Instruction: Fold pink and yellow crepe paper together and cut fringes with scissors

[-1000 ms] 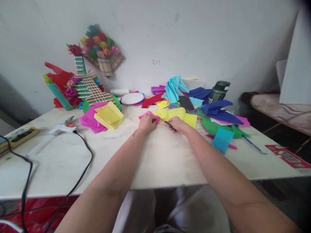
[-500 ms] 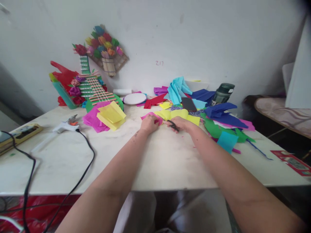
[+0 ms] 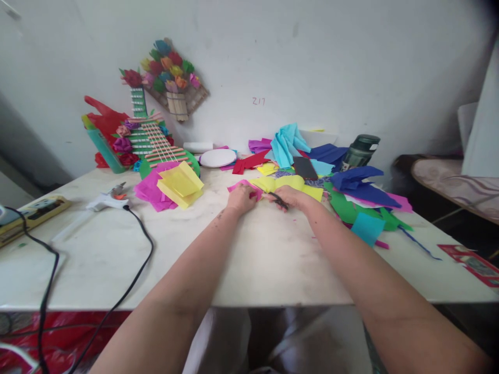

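Observation:
My left hand (image 3: 242,199) is closed on a piece of pink paper (image 3: 236,185), low over the middle of the table. To its right, my right hand (image 3: 291,197) grips a pair of dark scissors (image 3: 279,201), their tips pointing left toward the pink paper. Whether the blades touch the paper is too small to tell. Just behind both hands lies a sheet of yellow paper (image 3: 290,181). Tiny pink scraps dot the tabletop near my right wrist.
A glue gun (image 3: 111,200) with a black cord and a power strip (image 3: 35,218) lie at left. Magenta and yellow papers (image 3: 180,185) rest before a flowered paper guitar (image 3: 156,145). Behind are a phone (image 3: 305,168) and a dark bottle (image 3: 360,151); coloured papers (image 3: 358,187) pile up at right.
The view has shifted slightly, so everything sits a little further right. Both hands keep nearly the same place, still holding the pink paper and the scissors.

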Tool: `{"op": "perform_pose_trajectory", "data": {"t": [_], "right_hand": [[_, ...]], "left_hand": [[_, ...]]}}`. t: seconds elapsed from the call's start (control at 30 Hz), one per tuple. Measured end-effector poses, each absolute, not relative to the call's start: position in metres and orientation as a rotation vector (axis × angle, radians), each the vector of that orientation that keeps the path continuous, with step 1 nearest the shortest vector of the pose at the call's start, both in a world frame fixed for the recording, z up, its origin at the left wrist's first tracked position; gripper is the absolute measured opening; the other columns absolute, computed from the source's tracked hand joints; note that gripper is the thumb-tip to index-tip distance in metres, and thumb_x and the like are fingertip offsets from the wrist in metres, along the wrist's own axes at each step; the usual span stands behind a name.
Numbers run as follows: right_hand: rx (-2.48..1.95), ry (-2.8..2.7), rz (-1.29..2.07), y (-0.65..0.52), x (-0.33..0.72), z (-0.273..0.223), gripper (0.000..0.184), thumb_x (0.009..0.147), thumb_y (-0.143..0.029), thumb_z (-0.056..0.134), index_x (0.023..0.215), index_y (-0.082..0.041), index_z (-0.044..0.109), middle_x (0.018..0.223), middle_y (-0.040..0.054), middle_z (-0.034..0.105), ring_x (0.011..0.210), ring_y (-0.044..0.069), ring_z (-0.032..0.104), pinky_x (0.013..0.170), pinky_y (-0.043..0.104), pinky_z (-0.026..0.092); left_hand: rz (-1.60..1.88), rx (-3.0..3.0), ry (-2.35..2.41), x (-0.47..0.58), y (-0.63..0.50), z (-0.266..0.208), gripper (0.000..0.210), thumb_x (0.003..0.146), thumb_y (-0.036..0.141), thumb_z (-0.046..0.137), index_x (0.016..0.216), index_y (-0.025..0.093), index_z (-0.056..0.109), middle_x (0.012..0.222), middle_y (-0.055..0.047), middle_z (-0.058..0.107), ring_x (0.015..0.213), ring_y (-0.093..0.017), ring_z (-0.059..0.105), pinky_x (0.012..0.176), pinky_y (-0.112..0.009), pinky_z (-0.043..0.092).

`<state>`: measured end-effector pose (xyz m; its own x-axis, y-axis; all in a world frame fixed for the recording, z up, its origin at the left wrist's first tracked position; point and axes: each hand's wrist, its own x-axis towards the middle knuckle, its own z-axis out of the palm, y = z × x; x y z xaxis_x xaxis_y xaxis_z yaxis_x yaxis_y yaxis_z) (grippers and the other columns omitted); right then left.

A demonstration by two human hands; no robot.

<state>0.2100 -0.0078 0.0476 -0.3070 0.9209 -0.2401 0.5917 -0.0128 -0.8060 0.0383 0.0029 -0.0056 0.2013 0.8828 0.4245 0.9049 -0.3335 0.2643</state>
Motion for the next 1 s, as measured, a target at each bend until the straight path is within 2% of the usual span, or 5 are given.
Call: {"op": "perform_pose_trajectory", "data": {"t": [0.37, 1.0], "right_hand": [[-1.572, -1.866, 1.253, -0.001, 0.212, 0.041, 0.040, 0.069, -0.048, 0.067, 0.069, -0.009, 0.056, 0.038, -0.0024, 0.049, 0.028, 0.006, 0.039, 0.030, 0.019, 0.031], [-1.539, -1.877, 1.186, 0.001, 0.217, 0.035, 0.038, 0.065, -0.044, 0.071, 0.060, -0.013, 0.050, 0.036, -0.0052, 0.045, 0.028, 0.004, 0.034, 0.029, 0.018, 0.027]], "left_hand": [[-0.775, -2.408, -1.793, 0.039, 0.002, -0.005, 0.024, 0.076, 0.029, 0.051, 0.090, 0.020, 0.068, 0.094, -0.004, 0.067, 0.101, -0.020, 0.055, 0.089, -0.028, 0.043], [-0.791, -2.412, -1.804, 0.038, 0.002, -0.005, 0.024, 0.076, 0.030, 0.051, 0.091, 0.021, 0.068, 0.093, -0.005, 0.067, 0.101, -0.020, 0.054, 0.088, -0.029, 0.043]]}}
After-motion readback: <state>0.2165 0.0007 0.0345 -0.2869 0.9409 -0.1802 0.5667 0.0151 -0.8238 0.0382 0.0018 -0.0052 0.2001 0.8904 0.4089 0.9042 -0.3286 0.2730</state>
